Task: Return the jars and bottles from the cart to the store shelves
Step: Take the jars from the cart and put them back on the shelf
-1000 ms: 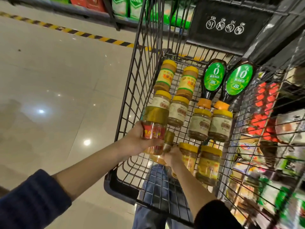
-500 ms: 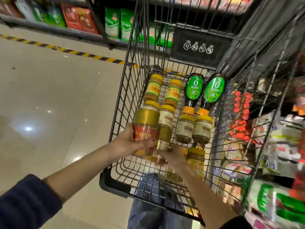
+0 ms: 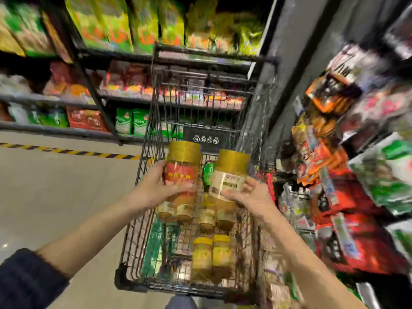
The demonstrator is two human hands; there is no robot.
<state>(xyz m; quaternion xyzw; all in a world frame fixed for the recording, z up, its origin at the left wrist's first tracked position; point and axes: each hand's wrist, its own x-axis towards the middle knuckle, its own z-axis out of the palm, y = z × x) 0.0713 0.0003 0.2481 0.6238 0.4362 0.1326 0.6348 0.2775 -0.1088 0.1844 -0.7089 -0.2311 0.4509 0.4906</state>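
Observation:
My left hand [image 3: 157, 189] grips a gold-lidded jar with a red label [image 3: 181, 169], held up above the black wire cart [image 3: 142, 241]. Beside it, my right hand [image 3: 248, 197] grips a second gold-lidded jar with a pale label [image 3: 229, 176]. Both jars are upright and well above the cart's basket. Down in the basket lie several yellow-lidded jars [image 3: 210, 256], and a green-labelled bottle [image 3: 208, 173] shows between the two raised jars. The picture is blurred by head motion.
Store shelves packed with bagged goods [image 3: 347, 166] crowd the right side, close to the cart. More shelves with boxes and packets [image 3: 89, 118] stand across the aisle ahead. A dark pillar [image 3: 287, 70] rises at the cart's far right. Tiled floor [image 3: 55, 192] lies to the left.
Both hands have lifted their jars up out of the basket. My view has tilted up, so the shelves ahead and on the right now fill the frame.

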